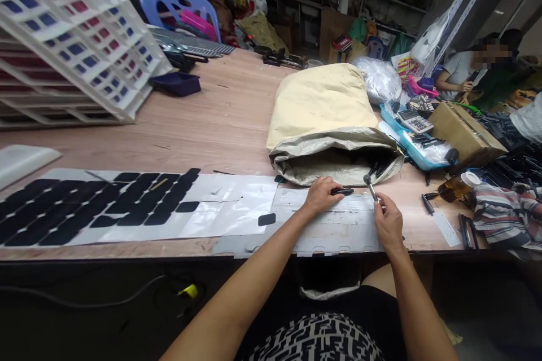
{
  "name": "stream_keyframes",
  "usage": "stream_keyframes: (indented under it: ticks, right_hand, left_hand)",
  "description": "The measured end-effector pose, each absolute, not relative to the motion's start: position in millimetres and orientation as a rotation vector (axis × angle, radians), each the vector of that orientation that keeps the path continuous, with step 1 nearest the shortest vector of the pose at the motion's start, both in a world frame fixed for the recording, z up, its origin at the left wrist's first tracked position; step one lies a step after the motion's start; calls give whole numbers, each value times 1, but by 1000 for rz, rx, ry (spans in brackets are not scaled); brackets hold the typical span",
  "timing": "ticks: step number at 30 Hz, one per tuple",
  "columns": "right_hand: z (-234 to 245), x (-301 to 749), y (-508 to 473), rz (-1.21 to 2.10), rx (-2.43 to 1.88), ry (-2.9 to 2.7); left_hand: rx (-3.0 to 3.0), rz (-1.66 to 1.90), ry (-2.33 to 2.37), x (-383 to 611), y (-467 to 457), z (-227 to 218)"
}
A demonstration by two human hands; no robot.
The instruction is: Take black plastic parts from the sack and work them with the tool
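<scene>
My left hand (324, 196) is closed on a small black pen-like piece (342, 191), its tip pointing right. Gripped in my right hand (388, 221) is a slim silver tool with a round dark head (371, 187); its exact kind is unclear. Both hands are over a pale sheet (334, 220) at the table's near edge. Just beyond them lies a large cream sack (322, 96), its mouth gaping toward me, with dark pieces (378, 166) inside on the right. Left of my hands, flat black rounded pieces (158, 197) are laid in rows on white paper (224, 220).
A white plastic rack (84, 28) stands at left beside a dark tray (178, 83). To the right are a blue basket (417, 149), a calculator (415, 122), a cardboard box (466, 132), an amber jar (457, 187) and striped cloth (503, 211). Another person (459, 70) sits farther back.
</scene>
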State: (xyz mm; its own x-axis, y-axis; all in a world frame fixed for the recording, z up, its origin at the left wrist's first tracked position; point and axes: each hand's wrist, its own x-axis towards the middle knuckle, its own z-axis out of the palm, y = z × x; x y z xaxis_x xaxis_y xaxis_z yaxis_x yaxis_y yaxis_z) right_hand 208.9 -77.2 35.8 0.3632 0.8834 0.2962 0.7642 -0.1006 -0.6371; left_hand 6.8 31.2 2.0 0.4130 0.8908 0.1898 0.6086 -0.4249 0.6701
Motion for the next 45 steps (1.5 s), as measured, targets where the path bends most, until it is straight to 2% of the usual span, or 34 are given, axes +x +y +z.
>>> stream_keyframes:
  ticks: [4,19,25,28,37,41,45]
  right_hand:
    - [46,192,-92,403,-1812,-1393]
    - [46,169,-96,333,-1695,-1503]
    - [37,168,-94,407,-1724,-1552]
    - [35,183,-84,298,-1776,-1523]
    - [21,234,-41,-389,-2058,-1615]
    - [12,236,-41,-514,-2094,-1674]
    - [11,235,-42,-517,-2096,-1698]
  left_hand:
    - [2176,704,1253,7,32,0]
    - [2172,721,1220,7,31,2]
    - [2145,723,1232,7,31,3]
    - [2152,739,1211,8,32,1]
    - [2166,753,1199,7,34,-2]
    - [2121,816,1142,4,26,11]
    - [2081,914,864,-9,-31,31]
